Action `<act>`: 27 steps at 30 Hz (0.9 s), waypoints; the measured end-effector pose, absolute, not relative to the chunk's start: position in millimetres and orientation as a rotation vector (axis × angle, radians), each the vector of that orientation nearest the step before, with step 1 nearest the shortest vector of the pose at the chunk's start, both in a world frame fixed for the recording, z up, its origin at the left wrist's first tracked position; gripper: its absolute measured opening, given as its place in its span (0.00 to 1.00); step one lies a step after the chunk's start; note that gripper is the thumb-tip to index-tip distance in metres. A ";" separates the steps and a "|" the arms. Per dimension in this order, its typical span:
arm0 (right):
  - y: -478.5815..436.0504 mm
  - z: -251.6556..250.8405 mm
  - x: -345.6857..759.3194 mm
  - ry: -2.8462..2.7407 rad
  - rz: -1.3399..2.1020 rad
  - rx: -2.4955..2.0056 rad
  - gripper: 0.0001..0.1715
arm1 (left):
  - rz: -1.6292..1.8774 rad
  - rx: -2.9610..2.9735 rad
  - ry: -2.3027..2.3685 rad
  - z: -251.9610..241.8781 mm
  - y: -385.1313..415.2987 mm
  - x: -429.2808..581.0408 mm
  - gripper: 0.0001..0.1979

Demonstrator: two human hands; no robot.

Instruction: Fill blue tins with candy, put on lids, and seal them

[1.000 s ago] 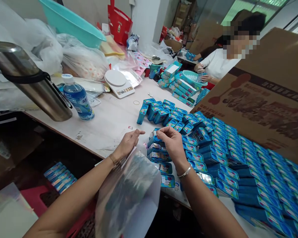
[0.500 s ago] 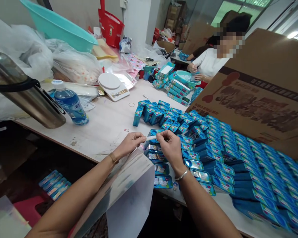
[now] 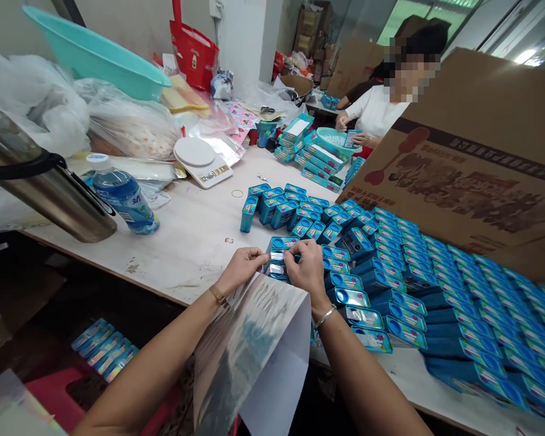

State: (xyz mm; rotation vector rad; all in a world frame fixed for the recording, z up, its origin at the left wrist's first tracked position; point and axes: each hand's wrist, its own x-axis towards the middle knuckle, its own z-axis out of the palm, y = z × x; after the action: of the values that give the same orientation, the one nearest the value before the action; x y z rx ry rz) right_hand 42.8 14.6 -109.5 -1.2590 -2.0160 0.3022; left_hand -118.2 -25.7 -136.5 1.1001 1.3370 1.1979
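Both hands meet over the nearest column of blue boxes. My left hand (image 3: 244, 266) is closed in a pinch at the left end of a small shiny strip (image 3: 277, 255). At the strip's right end, my right hand (image 3: 306, 265) pinches with bent fingers. The strip lies on or just over the top of a blue box, beside another blue box (image 3: 284, 242). Below the hands, a large bent sheet of paper (image 3: 254, 339) hides part of the column.
Many blue boxes (image 3: 454, 309) fill the right, before a large carton (image 3: 476, 175). A white scale (image 3: 202, 162), blue bottle (image 3: 125, 197) and steel flask (image 3: 40, 175) stand left. A person in white (image 3: 375, 112) works behind.
Both hands have brought the strip from above the boxes down onto or close to a box top. The paper sheet has shifted right and covers more of the near boxes.
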 end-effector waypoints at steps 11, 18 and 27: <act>22.8 -109.7 41.4 -1.989 0.366 -1.308 0.11 | 1.100 1.236 1.617 -136.6 -30.8 -117.7 0.14; -20.0 -69.9 78.0 -1.674 0.865 -1.025 0.12 | 1.306 1.603 2.073 -86.0 -114.5 -102.3 0.16; -127.6 -34.2 125.7 -2.508 0.334 -0.740 0.14 | 1.437 1.915 2.513 -61.8 -159.3 -46.7 0.14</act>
State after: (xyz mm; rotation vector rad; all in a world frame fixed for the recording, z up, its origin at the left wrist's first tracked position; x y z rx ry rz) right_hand 125.7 -127.6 -34.2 -0.7404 -2.5083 0.3341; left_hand -46.7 -159.3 -61.8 1.9150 2.5135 1.4370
